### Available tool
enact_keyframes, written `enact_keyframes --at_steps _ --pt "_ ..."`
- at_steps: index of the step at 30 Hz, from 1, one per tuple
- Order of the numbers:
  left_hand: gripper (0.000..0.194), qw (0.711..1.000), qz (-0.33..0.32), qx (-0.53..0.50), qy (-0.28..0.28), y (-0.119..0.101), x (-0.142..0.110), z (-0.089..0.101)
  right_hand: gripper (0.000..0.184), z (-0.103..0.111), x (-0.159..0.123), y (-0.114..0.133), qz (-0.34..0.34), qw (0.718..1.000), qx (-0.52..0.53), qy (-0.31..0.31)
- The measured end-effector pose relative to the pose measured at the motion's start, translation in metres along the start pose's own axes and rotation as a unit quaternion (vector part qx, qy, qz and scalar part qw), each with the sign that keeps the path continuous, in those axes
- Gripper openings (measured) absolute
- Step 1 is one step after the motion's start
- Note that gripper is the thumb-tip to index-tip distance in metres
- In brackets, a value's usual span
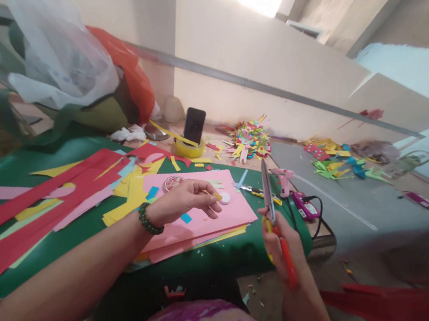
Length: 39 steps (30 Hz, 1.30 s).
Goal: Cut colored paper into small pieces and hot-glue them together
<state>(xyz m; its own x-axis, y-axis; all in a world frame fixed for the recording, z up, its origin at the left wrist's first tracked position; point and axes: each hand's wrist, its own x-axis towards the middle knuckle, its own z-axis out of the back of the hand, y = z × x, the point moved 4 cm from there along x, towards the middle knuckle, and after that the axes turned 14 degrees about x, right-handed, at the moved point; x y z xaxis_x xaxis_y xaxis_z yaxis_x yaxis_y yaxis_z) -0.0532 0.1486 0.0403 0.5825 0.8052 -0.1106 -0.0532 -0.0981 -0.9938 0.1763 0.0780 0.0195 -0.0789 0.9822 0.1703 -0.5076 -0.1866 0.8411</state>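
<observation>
Near the edge of the green table cover (256,247), our right hand (296,245) is wrapped around orange-handled scissors (270,210), stiff, we think, and best held by their grips. Our left hand (191,196) pinches a small yellow paper scrap (218,196) over the smooth pink sheets (231,216); we judge it light, easily creased and best held at an edge. Beyond, we see spiky multicoloured paper flowers (249,141) heaped near the pale wall (213,99).

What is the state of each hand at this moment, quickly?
Left hand: thumb and fingertips closed on a small yellow piece.
Right hand: closed around the handles of the scissors, blades pointing up.
</observation>
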Motion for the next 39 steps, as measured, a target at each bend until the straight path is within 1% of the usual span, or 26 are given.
enact_keyframes --at_steps 1,3,5,6,8,11,13,15,16,18,19,20,21,22,23,25,27,30,32,34,37,38,39 --pt "0.033 1.000 -0.006 0.000 0.000 -0.001 0.000 0.001 0.065 0.007 0.008 0.000 -0.012 0.996 -0.089 -0.019" --pt "0.035 1.000 -0.017 0.005 -0.008 -0.003 0.000 0.004 0.048 0.015 0.026 -0.005 -0.062 0.967 -0.247 -0.016" --pt "0.035 1.000 -0.023 0.009 -0.018 -0.003 0.001 0.009 0.039 0.017 0.042 -0.012 -0.100 0.935 -0.341 0.010" --pt "0.034 0.999 -0.024 0.011 -0.024 -0.002 0.002 0.012 0.038 0.016 0.049 -0.016 -0.108 0.925 -0.364 0.022" --pt "0.032 0.999 -0.019 0.017 -0.038 0.000 0.003 0.017 0.039 0.012 0.059 -0.025 -0.105 0.919 -0.379 0.035" --pt "0.029 0.997 -0.002 0.030 -0.074 0.002 0.005 0.022 0.040 0.009 0.071 -0.032 -0.087 0.924 -0.371 0.038" --pt "0.030 0.995 0.004 0.028 -0.098 0.002 0.006 0.025 0.034 0.009 0.077 -0.026 -0.079 0.927 -0.365 0.036" --pt "0.033 0.993 0.001 0.015 -0.113 0.001 0.006 0.025 0.029 0.006 0.083 -0.011 -0.060 0.933 -0.352 0.036" --pt "0.035 0.993 -0.002 0.008 -0.121 0.000 0.007 0.026 0.028 0.003 0.087 0.000 -0.040 0.942 -0.332 0.038" --pt "0.039 0.990 -0.005 -0.002 -0.138 0.000 0.007 0.027 0.031 -0.012 0.096 0.027 0.025 0.963 -0.262 0.051" --pt "0.040 0.990 -0.006 -0.003 -0.144 0.000 0.008 0.028 0.031 -0.022 0.100 0.042 0.082 0.984 -0.142 0.068" --pt "0.041 0.989 -0.008 -0.004 -0.148 0.000 0.008 0.028 0.031 -0.032 0.104 0.055 0.128 0.987 -0.028 0.092" --pt "0.043 0.988 -0.008 -0.004 -0.151 0.000 0.009 0.029 0.028 -0.042 0.108 0.064 0.152 0.981 0.052 0.108" --pt "0.044 0.988 -0.008 -0.005 -0.154 0.001 0.009 0.029 0.024 -0.051 0.113 0.071 0.162 0.974 0.111 0.117" --pt "0.045 0.987 -0.006 -0.006 -0.158 0.001 0.010 0.030 0.020 -0.058 0.118 0.075 0.168 0.968 0.147 0.119" --pt "0.046 0.986 -0.001 -0.010 -0.168 0.003 0.010 0.032 0.016 -0.069 0.126 0.076 0.169 0.963 0.179 0.112" --pt "0.046 0.985 0.002 -0.018 -0.173 0.005 0.011 0.033 0.020 -0.074 0.130 0.073 0.168 0.961 0.192 0.111" --pt "0.045 0.985 -0.006 -0.033 -0.168 0.007 0.013 0.033 0.028 -0.075 0.130 0.065 0.157 0.957 0.214 0.115" --pt "0.044 0.985 -0.009 -0.039 -0.165 0.007 0.014 0.032 0.028 -0.074 0.130 0.059 0.156 0.955 0.227 0.110" --pt "0.045 0.986 -0.005 -0.042 -0.164 0.007 0.014 0.031 0.028 -0.072 0.132 0.055 0.176 0.955 0.223 0.088" --pt "0.047 0.986 0.004 -0.041 -0.160 0.007 0.013 0.030 0.022 -0.067 0.136 0.050 0.210 0.958 0.191 0.032" --pt "0.046 0.986 0.006 -0.041 -0.160 0.007 0.013 0.030 0.019 -0.067 0.138 0.049 0.214 0.959 0.183 0.022" --pt "0.046 0.986 0.005 -0.040 -0.161 0.006 0.013 0.030 0.016 -0.067 0.138 0.048 0.212 0.960 0.183 0.024"
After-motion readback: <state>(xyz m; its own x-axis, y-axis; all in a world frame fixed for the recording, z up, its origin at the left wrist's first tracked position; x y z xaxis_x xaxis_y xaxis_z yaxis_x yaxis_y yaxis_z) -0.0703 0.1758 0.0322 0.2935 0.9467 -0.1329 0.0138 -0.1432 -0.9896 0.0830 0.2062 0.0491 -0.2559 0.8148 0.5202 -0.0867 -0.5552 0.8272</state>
